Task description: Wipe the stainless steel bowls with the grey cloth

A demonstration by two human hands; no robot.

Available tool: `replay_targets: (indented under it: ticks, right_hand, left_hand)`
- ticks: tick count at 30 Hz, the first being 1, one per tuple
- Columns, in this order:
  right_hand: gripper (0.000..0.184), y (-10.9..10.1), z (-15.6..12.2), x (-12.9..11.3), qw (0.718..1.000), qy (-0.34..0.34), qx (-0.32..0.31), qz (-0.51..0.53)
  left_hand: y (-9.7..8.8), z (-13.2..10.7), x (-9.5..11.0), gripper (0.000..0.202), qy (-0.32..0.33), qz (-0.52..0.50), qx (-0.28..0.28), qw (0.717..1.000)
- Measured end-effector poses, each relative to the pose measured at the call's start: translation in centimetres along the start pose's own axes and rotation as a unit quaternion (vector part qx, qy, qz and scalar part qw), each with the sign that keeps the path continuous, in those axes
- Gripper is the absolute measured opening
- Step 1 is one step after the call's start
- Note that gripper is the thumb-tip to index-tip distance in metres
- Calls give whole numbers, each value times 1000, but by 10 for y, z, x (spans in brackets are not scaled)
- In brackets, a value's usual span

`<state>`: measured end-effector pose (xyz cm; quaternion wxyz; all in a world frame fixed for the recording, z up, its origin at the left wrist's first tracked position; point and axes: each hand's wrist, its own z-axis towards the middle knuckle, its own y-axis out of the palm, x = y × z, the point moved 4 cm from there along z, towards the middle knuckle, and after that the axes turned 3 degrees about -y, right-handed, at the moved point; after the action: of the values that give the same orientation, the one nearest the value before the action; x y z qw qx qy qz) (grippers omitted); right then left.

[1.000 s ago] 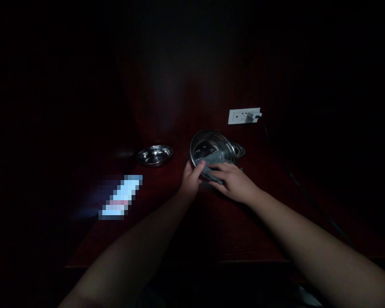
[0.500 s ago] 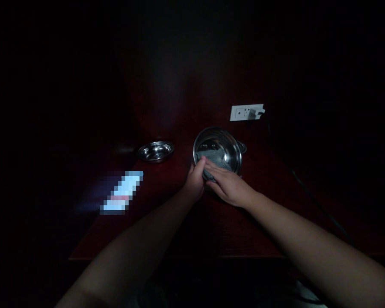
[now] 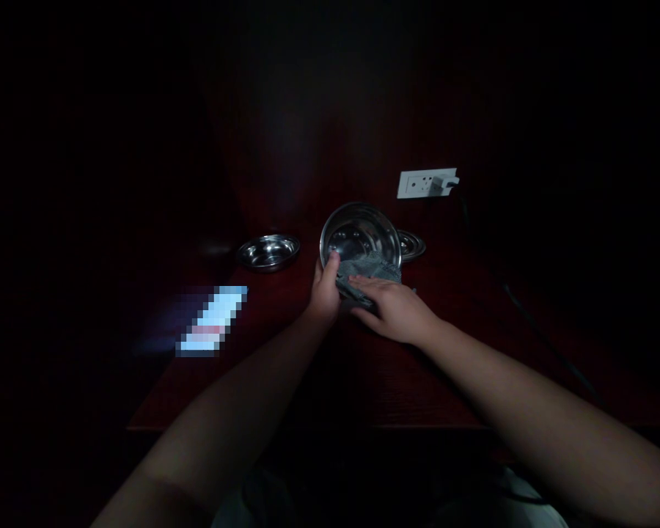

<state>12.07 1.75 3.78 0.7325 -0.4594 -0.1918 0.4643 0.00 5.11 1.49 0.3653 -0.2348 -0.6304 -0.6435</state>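
Observation:
A shiny metal pot [image 3: 358,220] is tilted so that its open mouth faces me, with rivet heads showing on the inner wall. My left hand [image 3: 326,287] grips its left rim, thumb over the edge and fingers hidden behind. Draped over the pot's lower rim is a grey cloth [image 3: 372,270]. My right hand [image 3: 394,306] is closed on the cloth, its fingers pressing it against the rim. Behind the pot's right side, a round metal lid or dish [image 3: 412,246] shows in part.
A shallow metal bowl [image 3: 268,253] stands at the left on the dark red table [image 3: 418,389]. Nearer lies a blurred-out bright screen [image 3: 213,323]. A wall socket [image 3: 427,183] holds a plug, and a dark cable [image 3: 550,345] runs down the right side.
The pot has shifted slightly left, showing more of the round metal piece behind it. My hands have moved apart a little, and more of the cloth shows over the rim.

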Motion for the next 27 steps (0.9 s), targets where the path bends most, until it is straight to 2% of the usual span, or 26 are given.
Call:
replay_targets:
  ticks: [3, 9, 16, 21, 27]
  right_hand:
    - [49, -1, 0, 5, 1000, 6, 12, 6]
    - [41, -6, 0, 4, 996, -27, 55, 65]
    - [45, 1, 0, 2, 997, -29, 36, 69]
    - [45, 4, -2, 2, 994, -41, 0, 99]
    - [44, 3, -2, 4, 995, -35, -9, 94]
  left_hand:
    - [0, -2, 2, 50, 25, 27, -43, 998]
    - [3, -4, -6, 37, -3, 42, -108, 993]
    - [14, -9, -8, 41, -32, -16, -92, 995]
    - [12, -8, -12, 42, -22, -35, -82, 996]
    - [7, -3, -14, 45, -23, -24, -74, 997]
